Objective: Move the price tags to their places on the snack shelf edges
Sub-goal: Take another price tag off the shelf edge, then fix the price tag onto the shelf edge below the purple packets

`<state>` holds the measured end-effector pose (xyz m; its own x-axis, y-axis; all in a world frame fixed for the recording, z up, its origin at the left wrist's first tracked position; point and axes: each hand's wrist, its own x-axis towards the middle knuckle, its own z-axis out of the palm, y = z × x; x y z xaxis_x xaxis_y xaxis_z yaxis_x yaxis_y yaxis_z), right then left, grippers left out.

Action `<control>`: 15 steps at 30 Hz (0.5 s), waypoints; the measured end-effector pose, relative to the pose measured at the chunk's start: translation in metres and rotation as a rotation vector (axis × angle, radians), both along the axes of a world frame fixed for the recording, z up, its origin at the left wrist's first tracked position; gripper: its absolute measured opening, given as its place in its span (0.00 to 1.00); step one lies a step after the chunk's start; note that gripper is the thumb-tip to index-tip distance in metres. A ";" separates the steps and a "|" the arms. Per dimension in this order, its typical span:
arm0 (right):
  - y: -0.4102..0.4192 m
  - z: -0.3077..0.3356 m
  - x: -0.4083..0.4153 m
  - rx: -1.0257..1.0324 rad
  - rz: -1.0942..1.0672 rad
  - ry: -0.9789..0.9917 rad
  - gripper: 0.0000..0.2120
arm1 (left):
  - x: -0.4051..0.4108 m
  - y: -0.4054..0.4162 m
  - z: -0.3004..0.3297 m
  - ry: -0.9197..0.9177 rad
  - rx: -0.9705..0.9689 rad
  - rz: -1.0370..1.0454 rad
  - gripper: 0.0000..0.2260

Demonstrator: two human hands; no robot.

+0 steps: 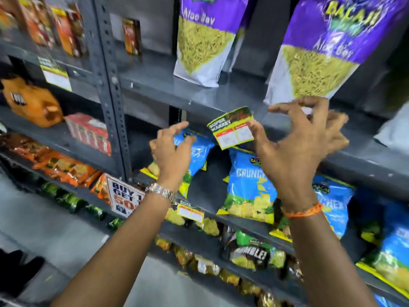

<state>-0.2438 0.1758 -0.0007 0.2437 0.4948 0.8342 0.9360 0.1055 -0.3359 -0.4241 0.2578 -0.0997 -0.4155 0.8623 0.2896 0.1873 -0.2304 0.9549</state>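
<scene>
Yellow-edged price tag [232,129] sits pinched at its right side by the right hand [298,147], against the grey shelf edge [199,107]. The left hand [172,147] hovers open, empty. Next, I judge, 1 press fixes it flat.

Open shelf floor [155,78] lay between upright post [110,85] and purple bags [203,38]. Below the shelf edge [276,122], blue crisp packets [250,185] crowded the space.

Grey metal shelving [155,85] with a perforated upright post [111,89], pale grey floor [44,218] at lower left, bright even light
</scene>
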 end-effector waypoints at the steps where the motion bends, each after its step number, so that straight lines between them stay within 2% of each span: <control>1: 0.007 0.009 0.003 -0.092 0.006 -0.037 0.23 | 0.006 -0.001 0.011 -0.115 -0.085 -0.101 0.14; 3: 0.023 0.020 0.009 -0.253 0.028 -0.117 0.27 | 0.017 -0.003 0.025 -0.243 -0.214 -0.242 0.05; 7: 0.050 0.028 0.008 -0.449 0.128 -0.191 0.21 | 0.028 0.005 0.024 -0.190 -0.167 -0.200 0.10; 10: 0.058 0.027 0.002 -0.436 0.153 -0.199 0.15 | 0.035 0.009 0.019 -0.172 -0.137 -0.144 0.15; 15: 0.058 0.026 -0.006 -0.349 0.150 -0.173 0.10 | 0.041 -0.001 0.032 -0.093 -0.114 0.020 0.09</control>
